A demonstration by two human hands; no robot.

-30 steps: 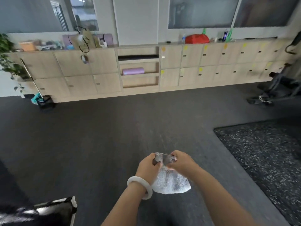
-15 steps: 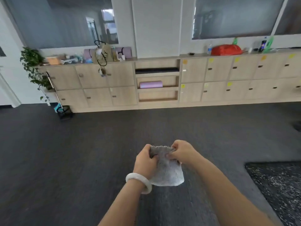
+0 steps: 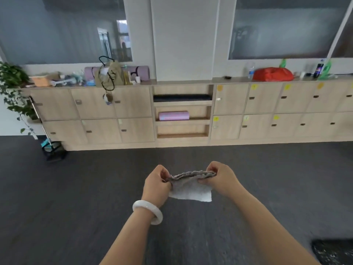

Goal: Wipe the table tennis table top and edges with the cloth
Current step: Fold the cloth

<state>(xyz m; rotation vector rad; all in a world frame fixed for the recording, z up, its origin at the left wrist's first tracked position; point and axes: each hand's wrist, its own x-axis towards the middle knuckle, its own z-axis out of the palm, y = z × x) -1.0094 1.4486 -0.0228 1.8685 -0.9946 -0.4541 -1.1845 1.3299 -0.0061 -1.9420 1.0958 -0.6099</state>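
Grey cloth (image 3: 191, 185): held in mid-air over the dark floor (image 3: 76, 197), its gathered top edge stretched left to right between the hands, long axis level across the view, the looser pale part hanging below. Left hand (image 3: 156, 185), white bangle (image 3: 148, 211) at the wrist, and right hand (image 3: 219, 180): fingers and thumb of each curled, pinching one end of that edge. Surround: open floor on every side, bounded far ahead by a wooden locker wall (image 3: 267, 111); speckled mat (image 3: 332, 251) corner at lower right.

Left hand (image 3: 156, 185) and right hand (image 3: 219, 178) pinch grey cloth (image 3: 190, 185) by its top edge, stretched between them above dark floor (image 3: 76, 197). Wooden lockers (image 3: 267, 111) along far wall.
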